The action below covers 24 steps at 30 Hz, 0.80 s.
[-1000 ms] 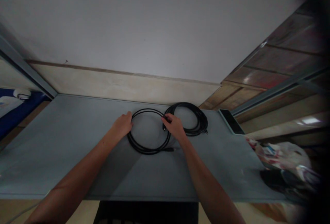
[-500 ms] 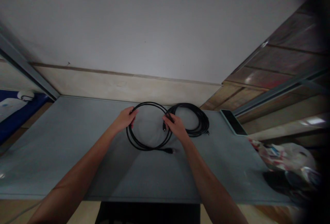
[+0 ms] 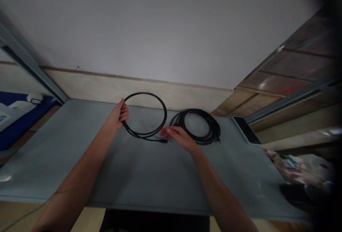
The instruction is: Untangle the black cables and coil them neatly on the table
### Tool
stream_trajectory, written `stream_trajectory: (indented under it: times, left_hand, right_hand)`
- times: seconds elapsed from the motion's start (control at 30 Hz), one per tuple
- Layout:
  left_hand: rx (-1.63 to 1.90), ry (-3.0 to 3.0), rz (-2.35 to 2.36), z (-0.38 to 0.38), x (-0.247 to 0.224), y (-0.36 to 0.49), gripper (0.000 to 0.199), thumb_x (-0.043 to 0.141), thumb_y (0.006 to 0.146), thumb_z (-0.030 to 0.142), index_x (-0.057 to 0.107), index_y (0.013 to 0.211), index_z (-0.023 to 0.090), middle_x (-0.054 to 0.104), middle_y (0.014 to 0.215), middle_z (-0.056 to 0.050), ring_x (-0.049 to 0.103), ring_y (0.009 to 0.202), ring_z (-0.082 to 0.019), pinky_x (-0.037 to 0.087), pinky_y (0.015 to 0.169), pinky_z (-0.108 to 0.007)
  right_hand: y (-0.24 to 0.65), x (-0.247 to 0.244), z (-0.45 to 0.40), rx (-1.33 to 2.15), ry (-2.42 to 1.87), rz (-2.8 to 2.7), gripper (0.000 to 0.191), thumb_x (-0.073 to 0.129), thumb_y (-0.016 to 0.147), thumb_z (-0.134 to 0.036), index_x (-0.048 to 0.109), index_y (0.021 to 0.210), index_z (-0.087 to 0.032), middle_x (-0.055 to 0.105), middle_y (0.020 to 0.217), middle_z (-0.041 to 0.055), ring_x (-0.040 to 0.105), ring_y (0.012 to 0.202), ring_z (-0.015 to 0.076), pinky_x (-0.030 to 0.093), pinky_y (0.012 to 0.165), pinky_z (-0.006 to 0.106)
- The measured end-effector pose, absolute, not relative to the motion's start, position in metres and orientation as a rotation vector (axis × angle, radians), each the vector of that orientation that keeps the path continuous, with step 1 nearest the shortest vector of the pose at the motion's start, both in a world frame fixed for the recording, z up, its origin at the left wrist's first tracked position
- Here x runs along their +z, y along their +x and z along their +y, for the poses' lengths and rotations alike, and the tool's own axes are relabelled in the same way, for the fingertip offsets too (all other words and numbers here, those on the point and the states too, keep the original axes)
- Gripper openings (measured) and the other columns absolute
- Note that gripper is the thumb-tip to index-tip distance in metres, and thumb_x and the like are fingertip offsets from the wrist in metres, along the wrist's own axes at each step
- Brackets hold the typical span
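My left hand point(image 3: 119, 114) is closed around the left side of a coiled black cable point(image 3: 165, 112), its loop standing up off the table. One end of this cable, with a plug point(image 3: 163, 141), sticks out at the loop's lower right. Close beside that plug is my right hand point(image 3: 176, 135), its fingers slightly blurred and apart, the loop no longer in them. Whether a fingertip touches the plug is hard to see. A second, thicker coil of black cable point(image 3: 213, 127) lies on the table just beyond my right hand.
The grey table point(image 3: 144, 178) meets a pale wall point(image 3: 160, 86) at the back. A phone point(image 3: 247, 130) lies near the right edge. Plastic bags point(image 3: 307, 168) and a dark object point(image 3: 294, 194) sit at the right. A blue surface with a white item point(image 3: 34, 98) is at the left.
My left hand has lifted the cable loop and moved it left. My right hand has let go of the loop's right side and come down near the plug.
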<state>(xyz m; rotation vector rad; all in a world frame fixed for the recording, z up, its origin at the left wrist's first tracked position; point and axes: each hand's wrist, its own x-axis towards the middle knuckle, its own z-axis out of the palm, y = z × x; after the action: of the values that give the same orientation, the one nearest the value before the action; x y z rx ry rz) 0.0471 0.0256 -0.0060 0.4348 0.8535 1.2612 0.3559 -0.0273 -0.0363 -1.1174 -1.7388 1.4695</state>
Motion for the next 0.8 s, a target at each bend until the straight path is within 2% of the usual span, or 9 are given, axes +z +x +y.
stream_trajectory:
  times: [0.13, 0.27, 0.33, 0.47, 0.57, 0.63, 0.73, 0.8]
  left_hand:
    - [1.271, 0.3, 0.79, 0.028, -0.004, 0.037, 0.041, 0.058, 0.095, 0.041, 0.037, 0.067, 0.02, 0.025, 0.05, 0.011, 0.018, 0.031, -0.001, 0.009, 0.025, -0.012]
    - [1.22, 0.357, 0.753, 0.028, -0.005, 0.035, 0.04, 0.064, 0.091, 0.041, 0.039, 0.068, 0.019, 0.027, 0.051, 0.011, 0.019, 0.032, 0.0, 0.01, 0.025, -0.013]
    - [1.201, 0.411, 0.796, 0.029, -0.009, 0.033, 0.039, 0.067, 0.088, 0.041, 0.042, 0.069, 0.019, 0.028, 0.052, 0.011, 0.019, 0.032, 0.0, 0.01, 0.026, -0.013]
    - [1.209, 0.598, 1.007, 0.035, -0.025, 0.023, 0.038, 0.075, 0.08, 0.043, 0.047, 0.072, 0.018, 0.029, 0.052, 0.011, 0.021, 0.034, 0.0, 0.012, 0.03, -0.013]
    - [1.137, 0.743, 1.179, 0.037, -0.036, 0.016, 0.033, 0.076, 0.078, 0.042, 0.054, 0.081, 0.017, 0.033, 0.053, 0.01, 0.028, 0.036, -0.001, 0.017, 0.033, -0.013]
    - [1.092, 0.823, 1.247, 0.036, -0.04, 0.014, 0.031, 0.074, 0.081, 0.039, 0.057, 0.097, 0.019, 0.041, 0.056, 0.009, 0.034, 0.038, -0.003, 0.024, 0.036, -0.014]
    - [1.045, 0.919, 1.257, 0.032, -0.042, 0.015, 0.049, 0.069, 0.084, 0.032, 0.05, 0.13, 0.027, 0.051, 0.065, 0.006, 0.043, 0.043, -0.005, 0.038, 0.043, -0.017]
    - [0.998, 0.985, 1.26, 0.031, -0.043, 0.017, 0.059, 0.066, 0.085, 0.026, 0.045, 0.139, 0.029, 0.052, 0.068, 0.005, 0.047, 0.047, -0.007, 0.044, 0.047, -0.02]
  right_hand:
    - [0.352, -0.038, -0.033, 1.322, -1.193, -1.93, 0.036, 0.068, 0.085, -0.043, 0.072, 0.112, -0.021, 0.073, 0.113, 0.009, 0.07, 0.098, 0.0225, 0.056, 0.084, 0.036]
    - [0.344, -0.041, -0.042, 0.951, -1.151, -2.251, 0.041, 0.076, 0.078, -0.031, 0.071, 0.119, -0.026, 0.07, 0.121, 0.0079, 0.065, 0.11, 0.0253, 0.052, 0.094, 0.039]
    - [0.339, -0.042, -0.045, 0.822, -1.109, -2.384, 0.036, 0.074, 0.08, -0.023, 0.072, 0.116, -0.025, 0.069, 0.12, 0.0083, 0.063, 0.112, 0.0256, 0.049, 0.097, 0.039]
    - [0.33, -0.044, -0.048, 0.715, -1.117, -2.453, 0.021, 0.06, 0.088, -0.016, 0.074, 0.103, -0.022, 0.069, 0.103, 0.0082, 0.063, 0.101, 0.0223, 0.05, 0.092, 0.036]
    - [0.325, -0.047, -0.045, 0.808, -1.138, -2.24, 0.014, 0.062, 0.088, -0.021, 0.072, 0.099, -0.022, 0.068, 0.099, 0.007, 0.064, 0.094, 0.0205, 0.051, 0.087, 0.036]
    - [0.321, -0.051, -0.043, 0.995, -1.197, -1.931, 0.015, 0.066, 0.085, -0.026, 0.069, 0.099, -0.021, 0.069, 0.092, 0.0056, 0.066, 0.082, 0.019, 0.053, 0.076, 0.034]
    - [0.313, -0.059, -0.041, 1.279, -1.251, -1.387, 0.029, 0.07, 0.079, -0.034, 0.062, 0.104, -0.02, 0.069, 0.083, 0.0036, 0.068, 0.073, 0.0197, 0.053, 0.061, 0.03]
    - [0.309, -0.063, -0.04, 1.355, -1.253, -1.188, 0.028, 0.069, 0.078, -0.037, 0.061, 0.099, -0.021, 0.07, 0.083, 0.0046, 0.071, 0.077, 0.0214, 0.053, 0.059, 0.03]
